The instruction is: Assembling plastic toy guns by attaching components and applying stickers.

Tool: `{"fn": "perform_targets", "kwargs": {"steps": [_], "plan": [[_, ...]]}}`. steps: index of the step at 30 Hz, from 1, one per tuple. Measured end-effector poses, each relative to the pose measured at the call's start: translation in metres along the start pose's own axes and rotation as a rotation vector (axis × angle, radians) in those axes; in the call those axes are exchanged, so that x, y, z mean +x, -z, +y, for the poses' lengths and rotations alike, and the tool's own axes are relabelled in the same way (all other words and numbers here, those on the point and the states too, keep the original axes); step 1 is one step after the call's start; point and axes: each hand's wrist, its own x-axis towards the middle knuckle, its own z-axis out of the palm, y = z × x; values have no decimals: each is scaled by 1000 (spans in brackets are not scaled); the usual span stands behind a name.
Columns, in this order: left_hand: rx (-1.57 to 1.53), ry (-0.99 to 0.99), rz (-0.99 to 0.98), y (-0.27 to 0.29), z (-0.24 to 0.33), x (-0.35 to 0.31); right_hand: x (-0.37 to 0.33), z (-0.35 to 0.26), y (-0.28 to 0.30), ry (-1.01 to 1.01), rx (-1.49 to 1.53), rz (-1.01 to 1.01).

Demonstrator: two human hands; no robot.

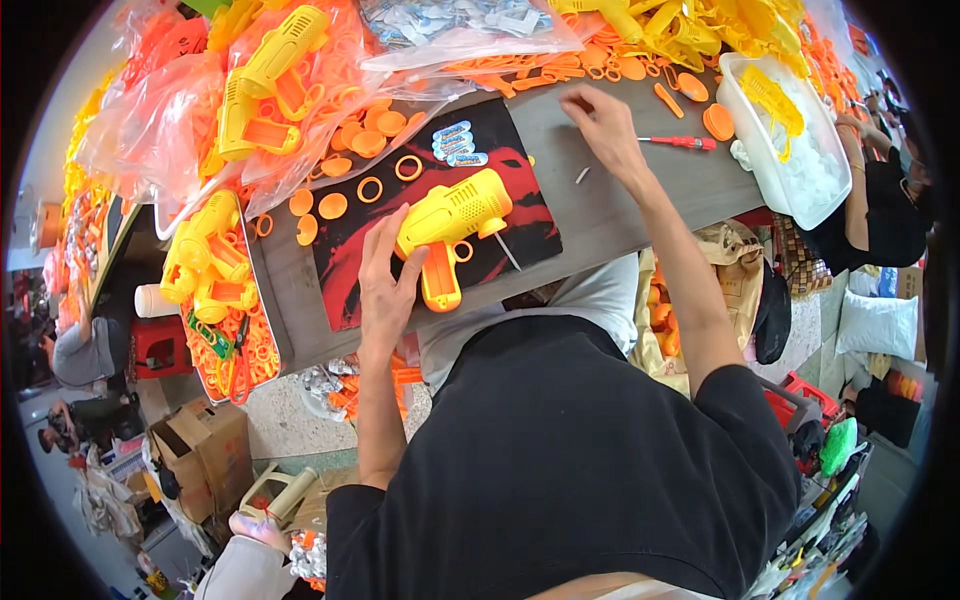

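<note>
A yellow toy gun with an orange handle [453, 215] lies on the black-and-red mat [535, 215], its round end facing right. My left hand [385, 265] grips its rear, the thumb beside the handle. From under the gun's front a thin metal rod [508, 252] sticks out. My right hand [605, 130] hovers over the grey table to the right of the mat, fingers loosely bent and apart, with nothing visible in them. Blue-and-white stickers [460, 145] and orange rings [370, 189] lie on the mat beyond the gun.
A red screwdriver [685, 143] and a small white stick [582, 175] lie near my right hand. Farther right stands a white bin [835, 195]. Orange discs [365, 140] and bagged parts crowd the far side. At left, a tray [262, 320] holds yellow guns and orange pieces.
</note>
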Motion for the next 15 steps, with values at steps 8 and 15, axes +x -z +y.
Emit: {"fn": "perform_targets", "kwargs": {"steps": [8, 15], "plan": [[26, -30, 80, -10, -3, -2, 90, 0, -65, 485, -716, 123], [5, -36, 82, -12, -2, 3, 77, -13, -20, 656, -565, 17]]}}
